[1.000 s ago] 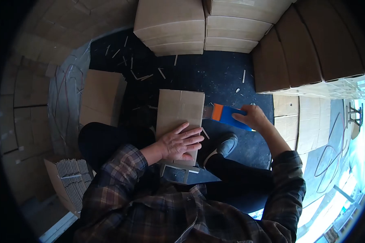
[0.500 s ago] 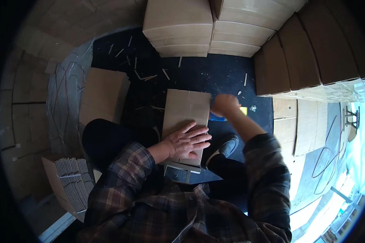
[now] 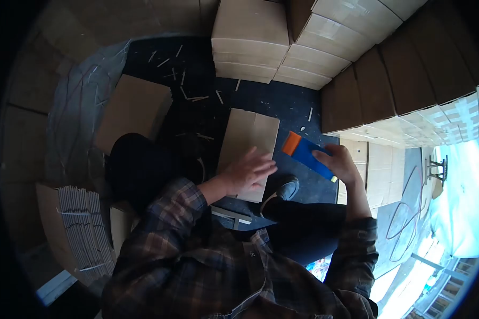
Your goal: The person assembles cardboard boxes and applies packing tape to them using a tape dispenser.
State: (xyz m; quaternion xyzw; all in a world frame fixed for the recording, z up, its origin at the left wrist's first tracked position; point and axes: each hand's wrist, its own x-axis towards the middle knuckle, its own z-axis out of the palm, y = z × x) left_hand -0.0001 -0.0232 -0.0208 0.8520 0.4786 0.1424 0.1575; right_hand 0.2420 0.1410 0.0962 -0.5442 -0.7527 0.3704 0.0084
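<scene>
A cardboard carton [image 3: 248, 130] lies in front of me between my legs, on a low stand [image 3: 231, 214] whose pale edge shows below it. Over the carton's near part is my left hand [image 3: 248, 171], fingers apart and slightly blurred, holding nothing. To the right, my right hand [image 3: 339, 162] is closed around the rear of a long blue tool [image 3: 311, 157] with a broad orange end and a small yellow tip. The orange end points left toward the carton, with a gap between them. My fingers cover part of the tool, and its exact kind is unclear.
Large cartons [image 3: 250, 32] stand stacked ahead, with more cartons [image 3: 404, 80] along the right. A stack of cardboard [image 3: 135, 106] sits on my left, near a bundle of flat cardboard [image 3: 82, 228]. Thin scraps [image 3: 197, 99] litter the dark floor.
My right hand has moved right and toward me from beside the carton, bringing the blue tool into fuller view. My left hand has shifted slightly, and the camera view has turned.
</scene>
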